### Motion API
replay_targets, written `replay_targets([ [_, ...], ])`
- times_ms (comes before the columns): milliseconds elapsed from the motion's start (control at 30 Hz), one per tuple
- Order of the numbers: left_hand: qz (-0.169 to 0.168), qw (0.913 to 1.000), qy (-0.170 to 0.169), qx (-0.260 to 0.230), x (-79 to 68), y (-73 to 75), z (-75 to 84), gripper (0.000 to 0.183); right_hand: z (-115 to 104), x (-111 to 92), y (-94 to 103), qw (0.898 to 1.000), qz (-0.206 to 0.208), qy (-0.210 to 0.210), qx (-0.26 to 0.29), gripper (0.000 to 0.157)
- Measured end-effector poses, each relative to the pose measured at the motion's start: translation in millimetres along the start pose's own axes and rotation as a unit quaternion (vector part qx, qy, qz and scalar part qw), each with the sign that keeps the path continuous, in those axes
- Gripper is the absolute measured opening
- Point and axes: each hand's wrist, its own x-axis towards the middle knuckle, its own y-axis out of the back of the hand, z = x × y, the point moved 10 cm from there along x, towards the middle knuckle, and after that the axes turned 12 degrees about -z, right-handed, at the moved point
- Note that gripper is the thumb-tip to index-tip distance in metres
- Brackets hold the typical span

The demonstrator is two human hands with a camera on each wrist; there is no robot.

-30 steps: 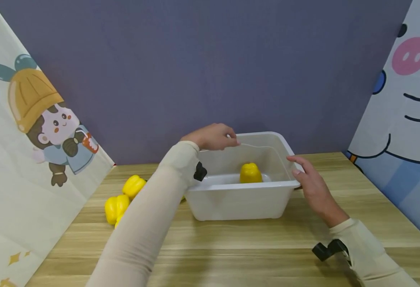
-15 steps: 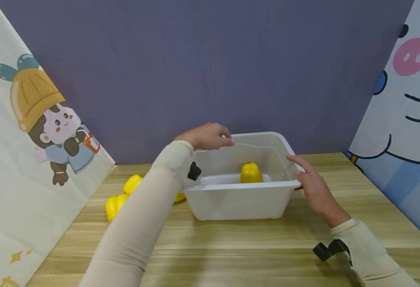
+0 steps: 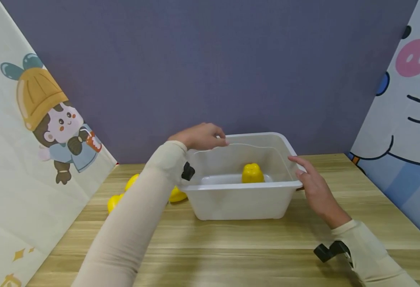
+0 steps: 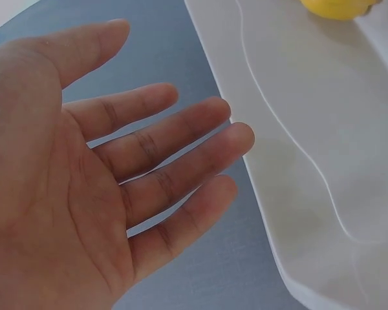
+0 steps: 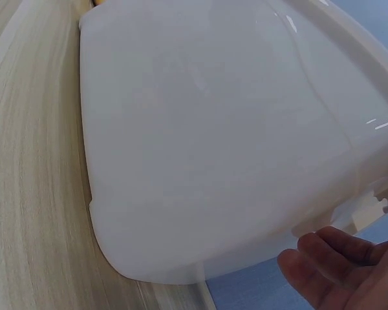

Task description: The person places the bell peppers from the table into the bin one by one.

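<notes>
A white plastic bin [image 3: 242, 202] stands on the table in the head view, with a yellow bell pepper [image 3: 252, 173] upright inside it. My left hand [image 3: 201, 136] hovers over the bin's back left rim, fingers spread and loosely bent; in the left wrist view the palm is bare. At the bin's right rim my right hand [image 3: 315, 185] grips the edge, thumb over the rim and other fingers along the outside. The right wrist view shows those fingertips [image 5: 310, 258] close against the outer wall.
More yellow bell peppers [image 3: 114, 202] lie on the table left of the bin, partly hidden behind the left forearm. One pepper [image 3: 177, 195] sits right beside the bin's left wall. A grey-purple panel [image 3: 210, 71] closes off the back, with cartoon-printed sheets [image 3: 393, 139] at the sides.
My left hand has drifted left along the bin's back rim, and its forearm covers more of the left peppers while exposing the one beside the bin. The right hand keeps its hold.
</notes>
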Motion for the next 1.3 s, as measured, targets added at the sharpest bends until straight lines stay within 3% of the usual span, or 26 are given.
replay_targets([
  [567, 0.002, 0.9997, 0.01, 0.022, -12.0, 0.1, -13.2, 0.046, 3, 0, -1.0, 1.0, -0.003, 0.002, -0.008, 0.047],
  [1300, 0.003, 0.9999, 0.016, -0.001, -34.4, -4.1, -30.1, 0.051, 3, 0, -1.7, 1.0, -0.003, 0.004, -0.008, 0.046],
])
